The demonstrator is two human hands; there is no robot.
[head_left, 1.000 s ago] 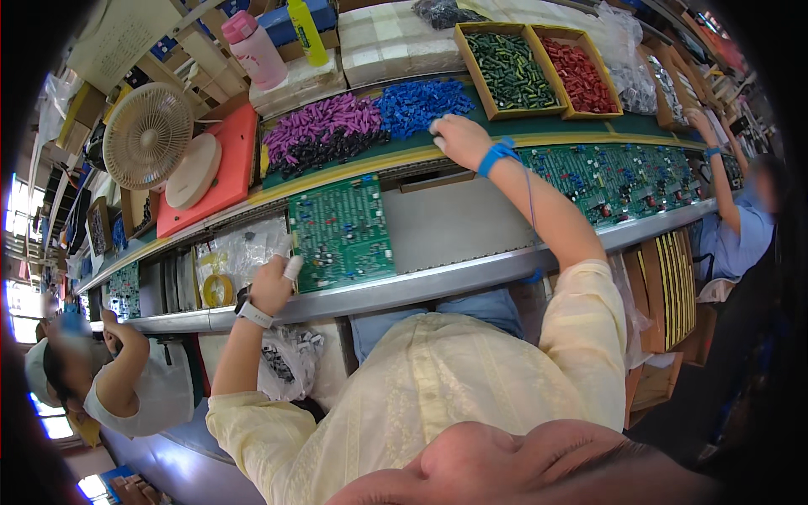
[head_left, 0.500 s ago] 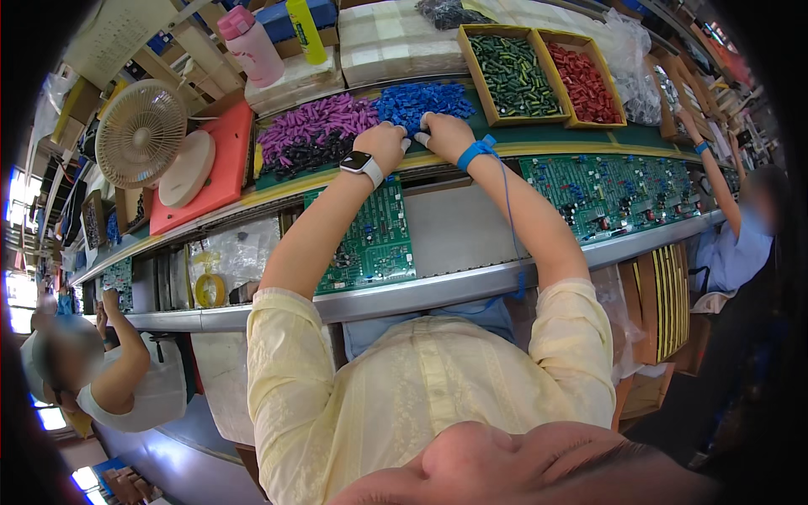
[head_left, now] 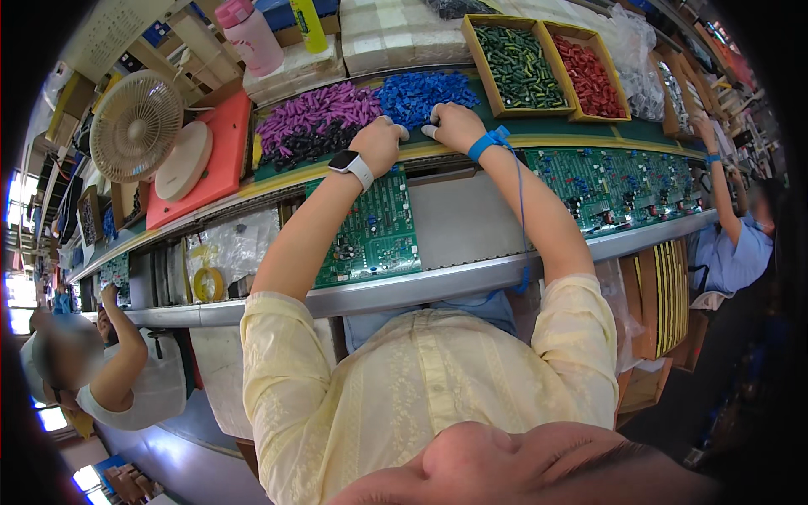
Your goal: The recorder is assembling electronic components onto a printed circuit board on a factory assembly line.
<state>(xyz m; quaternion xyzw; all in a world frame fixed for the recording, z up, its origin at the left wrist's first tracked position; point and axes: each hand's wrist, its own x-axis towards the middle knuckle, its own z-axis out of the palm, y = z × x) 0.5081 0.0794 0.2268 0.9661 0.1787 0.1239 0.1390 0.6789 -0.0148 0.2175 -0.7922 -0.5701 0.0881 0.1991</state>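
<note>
My left hand [head_left: 378,145] is closed at the near edge of a pile of small blue cylindrical parts [head_left: 429,96], its fingers curled. Just to its right, a short gap away, my right hand [head_left: 458,128] is closed too, thumb and forefinger toward the pile. Pale covers sit on some fingertips of both hands. Whatever lies between the fingers is too small or hidden to make out. Left of the blue pile are purple parts [head_left: 316,116] and black parts [head_left: 305,151]. Beneath my left forearm, a green circuit board [head_left: 370,231] rests on the line.
Cardboard boxes hold green parts [head_left: 520,71] and red parts [head_left: 585,76]. More populated boards [head_left: 614,189] lie to the right. A fan [head_left: 137,126] stands left, near a pink bottle [head_left: 250,38]. A blue cord [head_left: 522,202] hangs from my right wristband. Co-workers sit on both sides.
My hands have drawn slightly apart and back from the blue pile toward me. At the right, the co-worker's arm has shifted a little.
</note>
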